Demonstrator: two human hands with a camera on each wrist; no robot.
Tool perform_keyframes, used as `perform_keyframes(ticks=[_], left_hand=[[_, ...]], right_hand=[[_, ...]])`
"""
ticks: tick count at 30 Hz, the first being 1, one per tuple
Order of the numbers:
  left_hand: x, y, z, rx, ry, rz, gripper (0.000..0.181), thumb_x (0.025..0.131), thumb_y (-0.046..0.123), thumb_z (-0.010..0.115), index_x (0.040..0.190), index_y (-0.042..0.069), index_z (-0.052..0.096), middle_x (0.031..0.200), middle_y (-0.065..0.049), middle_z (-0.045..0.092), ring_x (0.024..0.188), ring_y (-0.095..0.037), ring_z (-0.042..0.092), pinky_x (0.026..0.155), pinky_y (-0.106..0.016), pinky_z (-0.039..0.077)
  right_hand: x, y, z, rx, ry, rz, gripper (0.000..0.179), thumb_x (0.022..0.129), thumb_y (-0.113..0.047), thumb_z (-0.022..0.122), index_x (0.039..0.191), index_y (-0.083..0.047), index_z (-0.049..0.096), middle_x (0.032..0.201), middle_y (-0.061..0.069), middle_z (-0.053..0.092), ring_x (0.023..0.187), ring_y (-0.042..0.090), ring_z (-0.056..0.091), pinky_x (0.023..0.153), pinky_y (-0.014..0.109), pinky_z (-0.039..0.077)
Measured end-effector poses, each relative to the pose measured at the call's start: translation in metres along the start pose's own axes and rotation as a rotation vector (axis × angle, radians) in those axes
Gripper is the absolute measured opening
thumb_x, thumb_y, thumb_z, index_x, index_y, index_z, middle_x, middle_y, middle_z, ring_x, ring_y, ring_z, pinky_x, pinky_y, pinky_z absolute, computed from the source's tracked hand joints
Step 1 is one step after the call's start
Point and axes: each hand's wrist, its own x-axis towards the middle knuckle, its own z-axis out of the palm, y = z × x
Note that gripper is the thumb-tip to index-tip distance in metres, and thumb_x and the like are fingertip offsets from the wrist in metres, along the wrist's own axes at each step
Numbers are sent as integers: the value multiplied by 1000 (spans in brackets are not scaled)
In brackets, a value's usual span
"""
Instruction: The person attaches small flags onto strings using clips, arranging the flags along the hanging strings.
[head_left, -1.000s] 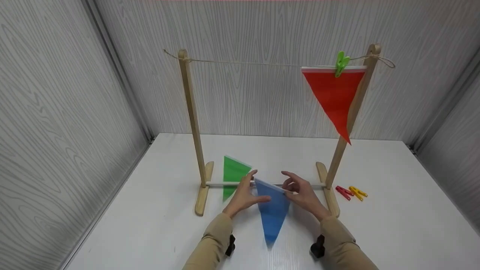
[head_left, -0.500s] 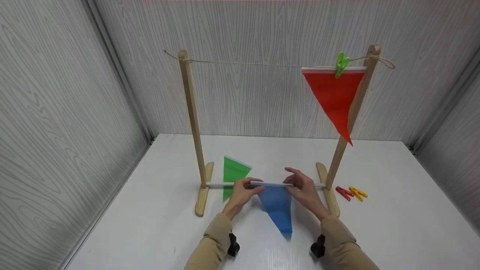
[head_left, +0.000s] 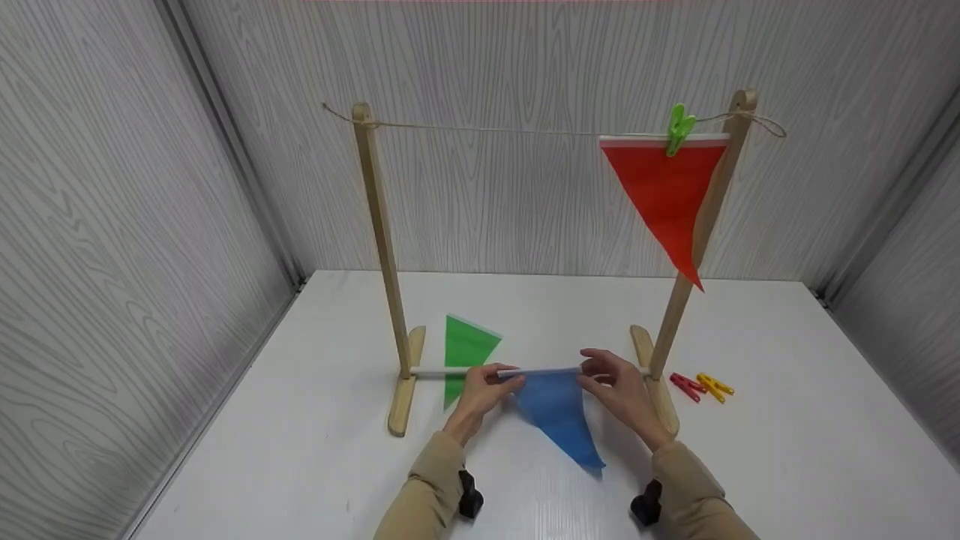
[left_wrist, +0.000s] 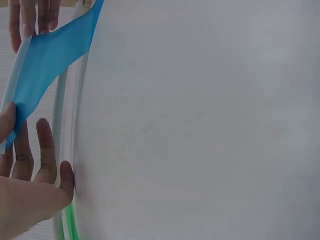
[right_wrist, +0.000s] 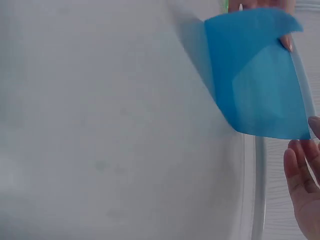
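A blue triangular pennant [head_left: 559,412] with a white top edge is stretched between both hands above the table. My left hand [head_left: 480,394] pinches the left end of that edge between thumb and fingers; the left wrist view shows the thumb over the blue cloth [left_wrist: 50,60]. At the other corner my right hand [head_left: 619,386] pinches the edge, its index finger raised. In the right wrist view the pennant [right_wrist: 260,80] hangs from the fingertips, its point swung to one side. Behind the left hand a green pennant [head_left: 466,345] lies on the table, partly covered.
A wooden stand with a left post [head_left: 381,225] and right post [head_left: 709,217] carries a string [head_left: 480,129]. A red pennant [head_left: 664,195] hangs there under a green clothespin [head_left: 679,131]. Red [head_left: 686,386] and yellow clothespins [head_left: 716,387] lie right of the stand. A white rod [head_left: 442,371] joins the feet.
My left hand has taken hold of the blue pennant's free corner, which the right hand alone held before. The edge now lies nearly level, and the pennant's point has swung right.
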Motion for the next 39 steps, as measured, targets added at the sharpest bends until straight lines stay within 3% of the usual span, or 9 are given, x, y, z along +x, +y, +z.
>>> perform_keyframes(ticks=[4,9,15,19,23,26,30,34,39], left_hand=[[0,-2,1,-33,0,-36,30,90,14,76,113,-4,71,97,-7,74,82,-6,64,82,-29,56],[0,-4,2,-92,-3,-65,30,90,11,75,114,-6,70,98,-5,74,86,-7,64,84,-27,54],[1,-6,5,-115,4,-73,32,91,10,74,117,-7,69,101,-7,75,86,-6,64,85,-26,54],[3,-8,5,-113,9,-73,31,91,9,74,116,-8,68,100,-6,75,86,-5,63,84,-25,53],[4,-11,5,-106,26,-76,31,90,8,74,115,-9,68,100,-6,75,86,-5,62,83,-24,53],[3,-11,5,-100,35,-78,31,90,9,74,115,-9,69,101,-7,75,85,-5,62,81,-22,52],[1,-10,4,-82,28,-71,31,91,11,74,116,-7,69,104,-10,75,88,-7,63,83,-25,53],[0,-10,4,-88,24,-66,32,91,11,74,117,-7,69,104,-10,75,88,-6,64,84,-25,53],[0,-11,4,-97,24,-63,31,91,10,74,117,-6,69,104,-9,75,88,-5,64,83,-24,53]], right_hand=[[-9,4,-17,39,44,33,32,92,-9,73,123,-7,68,108,15,74,95,22,71,88,19,58],[-18,16,-49,104,154,145,29,98,-19,67,123,-5,68,102,11,73,85,17,69,80,15,56],[-25,38,-88,111,460,183,27,99,-14,64,119,3,68,86,-15,67,77,1,64,73,11,55],[-32,48,-107,-25,600,313,29,100,-13,59,124,0,67,103,-8,66,89,1,55,72,2,45],[-34,56,-118,-96,528,467,37,99,-7,54,135,1,58,133,19,56,108,19,49,78,9,41],[-33,64,-121,-51,439,592,48,97,-5,48,145,-4,50,149,20,42,117,26,45,86,21,42],[-35,70,-122,3,390,684,60,90,-3,43,150,-10,43,156,15,31,126,28,42,100,38,44],[-35,73,-124,-24,370,671,61,90,-1,45,151,-6,41,158,20,30,135,34,38,113,51,39],[-37,75,-127,-69,344,673,59,96,-6,48,153,-2,35,157,25,31,138,39,35,118,55,36]])
